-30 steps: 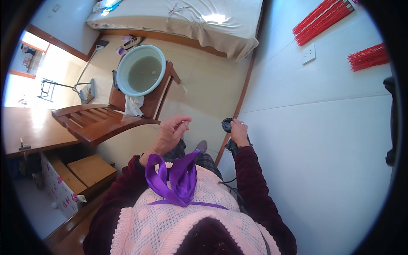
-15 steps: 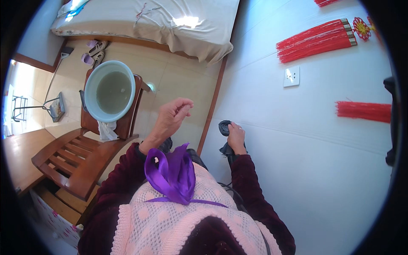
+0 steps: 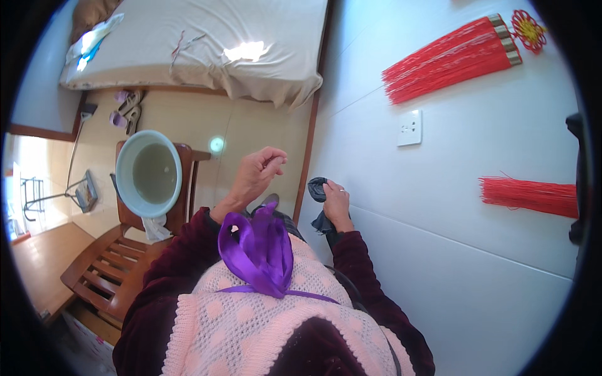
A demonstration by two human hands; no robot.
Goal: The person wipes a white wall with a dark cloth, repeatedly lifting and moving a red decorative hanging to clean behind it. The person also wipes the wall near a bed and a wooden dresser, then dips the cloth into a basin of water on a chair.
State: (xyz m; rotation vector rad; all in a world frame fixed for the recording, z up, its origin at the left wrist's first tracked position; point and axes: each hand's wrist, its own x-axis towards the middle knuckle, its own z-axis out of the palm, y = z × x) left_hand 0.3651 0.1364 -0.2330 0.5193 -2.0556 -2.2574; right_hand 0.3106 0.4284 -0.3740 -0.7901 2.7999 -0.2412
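A smooth white wall [image 3: 476, 250] fills the right side, matte and panelled with faint seams. Far off at the top lies a bed [image 3: 207, 44] under a loose, creased pale sheet. Glossy cream floor tiles [image 3: 251, 131] run between the bed and the person. On the left stands a slatted wooden chair [image 3: 110, 276] of reddish-brown timber, and on its far part rests a round, pale blue plastic basin [image 3: 149, 173] with a smooth rim, a crumpled white cloth [image 3: 153, 227] hanging just below it. On the wall hang two brushes of stiff red tassel strands [image 3: 448, 59], and a small square white socket [image 3: 409, 127] sits between them. Near the lens, a satin purple ribbon bow [image 3: 260, 250] lies on a knitted pink garment.

The left hand [image 3: 257, 175] is raised in the air, fingers curled loosely inward, holding nothing. The right hand [image 3: 337, 202] is pressed near the wall at the skirting, closed around a limp dark cloth [image 3: 317, 188] that bunches just beyond the knuckles.
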